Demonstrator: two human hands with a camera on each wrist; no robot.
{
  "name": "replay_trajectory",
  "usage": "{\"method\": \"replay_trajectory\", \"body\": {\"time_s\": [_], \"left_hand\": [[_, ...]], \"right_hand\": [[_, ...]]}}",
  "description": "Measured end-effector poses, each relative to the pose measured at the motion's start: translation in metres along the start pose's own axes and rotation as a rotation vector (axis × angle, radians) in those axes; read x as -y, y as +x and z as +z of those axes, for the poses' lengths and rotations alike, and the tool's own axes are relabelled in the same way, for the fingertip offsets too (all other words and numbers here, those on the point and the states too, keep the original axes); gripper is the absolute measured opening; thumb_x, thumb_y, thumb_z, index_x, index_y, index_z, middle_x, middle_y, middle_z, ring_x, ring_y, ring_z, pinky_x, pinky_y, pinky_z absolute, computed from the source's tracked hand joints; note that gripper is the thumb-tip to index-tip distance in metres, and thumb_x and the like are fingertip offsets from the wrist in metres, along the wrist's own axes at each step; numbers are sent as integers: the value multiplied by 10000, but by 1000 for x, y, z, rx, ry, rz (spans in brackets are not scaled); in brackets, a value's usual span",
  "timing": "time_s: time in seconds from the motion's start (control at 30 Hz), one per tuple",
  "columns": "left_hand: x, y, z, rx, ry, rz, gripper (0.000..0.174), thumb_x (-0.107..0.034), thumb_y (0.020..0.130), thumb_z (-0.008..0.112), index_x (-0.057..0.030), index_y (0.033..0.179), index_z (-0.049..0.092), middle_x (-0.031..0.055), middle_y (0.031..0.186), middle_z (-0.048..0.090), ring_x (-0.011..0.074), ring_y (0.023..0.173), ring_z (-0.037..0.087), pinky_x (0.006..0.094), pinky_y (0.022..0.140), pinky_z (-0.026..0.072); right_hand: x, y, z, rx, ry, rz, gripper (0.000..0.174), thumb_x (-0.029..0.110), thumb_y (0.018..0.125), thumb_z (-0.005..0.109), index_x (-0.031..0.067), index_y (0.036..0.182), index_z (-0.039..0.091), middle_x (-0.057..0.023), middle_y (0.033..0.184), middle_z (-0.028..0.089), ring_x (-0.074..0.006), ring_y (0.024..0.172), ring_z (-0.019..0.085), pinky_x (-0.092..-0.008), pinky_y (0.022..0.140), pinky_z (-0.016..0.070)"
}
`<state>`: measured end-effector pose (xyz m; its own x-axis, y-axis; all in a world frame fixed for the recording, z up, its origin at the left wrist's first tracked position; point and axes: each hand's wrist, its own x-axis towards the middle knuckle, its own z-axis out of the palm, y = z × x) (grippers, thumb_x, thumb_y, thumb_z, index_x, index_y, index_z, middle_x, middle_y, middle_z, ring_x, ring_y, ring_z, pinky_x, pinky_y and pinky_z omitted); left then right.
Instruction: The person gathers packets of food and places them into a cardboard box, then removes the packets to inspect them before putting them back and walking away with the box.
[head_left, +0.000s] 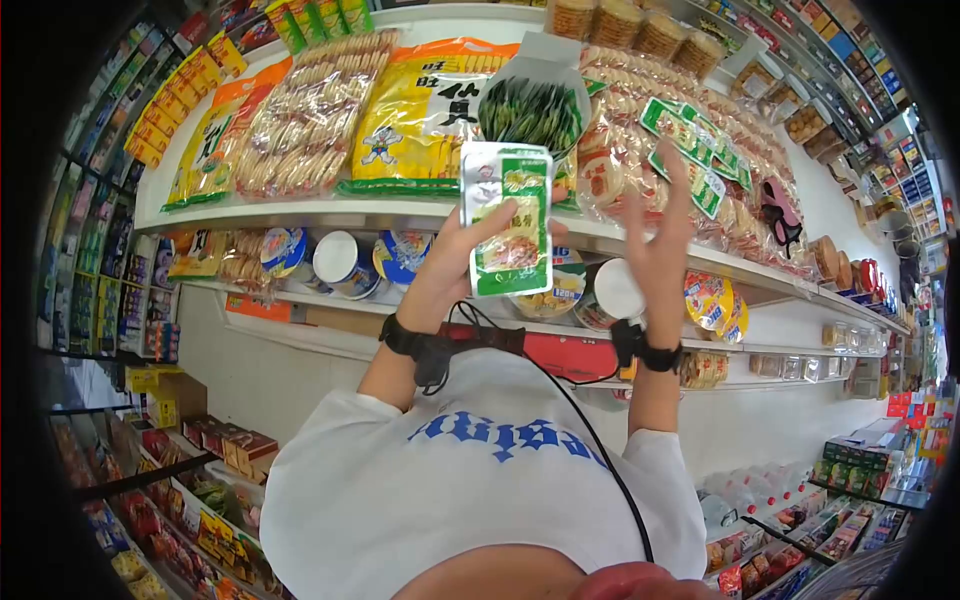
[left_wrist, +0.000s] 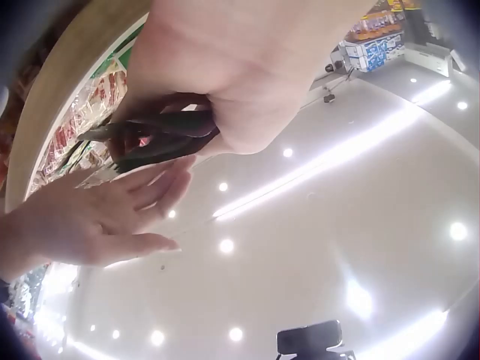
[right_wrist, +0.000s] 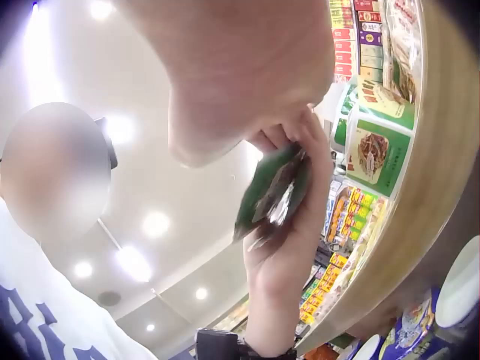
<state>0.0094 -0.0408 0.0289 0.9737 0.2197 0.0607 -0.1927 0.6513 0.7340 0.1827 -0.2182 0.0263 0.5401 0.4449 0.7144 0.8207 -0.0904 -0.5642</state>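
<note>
My left hand (head_left: 450, 260) grips a small stack of green-and-white snack packets (head_left: 522, 250), thumb across the front one, which shows a food picture. The edge of another packet shows behind it at the left. From the left wrist, the packets (left_wrist: 165, 139) appear edge-on under the left hand (left_wrist: 225, 67). My right hand (head_left: 660, 245) is raised to the right of the stack, fingers extended and slightly blurred, holding nothing. In the left wrist view this right hand (left_wrist: 105, 217) is just below the packets. An open box (head_left: 530, 115) of upright green packets stands behind the stack.
Loose green packets (head_left: 700, 150) lie on bagged crackers (head_left: 620, 165) at the right. Large yellow cracker bags (head_left: 420, 120) fill the shelf's left. Instant noodle tubs (head_left: 345, 262) stand below the shelf edge (head_left: 330, 212). A black cable (head_left: 590, 430) hangs over the shirt.
</note>
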Motion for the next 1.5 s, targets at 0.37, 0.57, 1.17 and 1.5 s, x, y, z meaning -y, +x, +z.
{"method": "replay_trajectory", "body": {"time_s": [0.37,0.57,1.17,1.5], "left_hand": [[28,5,-19,-138,115,-90,525,-330,1110,474,73,1446,505,241,1368,654,266,1038,732,368,860,624],[34,4,-21,-141,26,-180,540,-371,1125,416,42,1464,494,234,1343,664,265,1027,735,370,837,628],[23,-29,6,-59,-42,-336,534,-144,976,735,23,1438,525,165,1303,691,236,1115,729,350,953,604],[12,-46,-25,-241,89,-149,602,-191,965,636,87,1474,475,313,1329,645,358,1158,698,418,982,578]], "right_hand": [[-109,-29,-46,-86,-665,176,646,375,873,821,30,1383,627,-201,1175,610,-399,1149,563,-561,1013,434],[-94,-22,-50,13,-721,155,397,182,960,706,107,1349,681,-161,993,614,-373,941,607,-477,886,491],[33,-67,-12,458,154,-123,634,-108,811,545,129,1381,694,-113,1476,604,-382,1458,470,-536,1223,352],[5,-119,-40,308,208,394,311,-83,979,550,6,1231,708,-161,1178,723,-262,1031,707,-365,925,543]]}}
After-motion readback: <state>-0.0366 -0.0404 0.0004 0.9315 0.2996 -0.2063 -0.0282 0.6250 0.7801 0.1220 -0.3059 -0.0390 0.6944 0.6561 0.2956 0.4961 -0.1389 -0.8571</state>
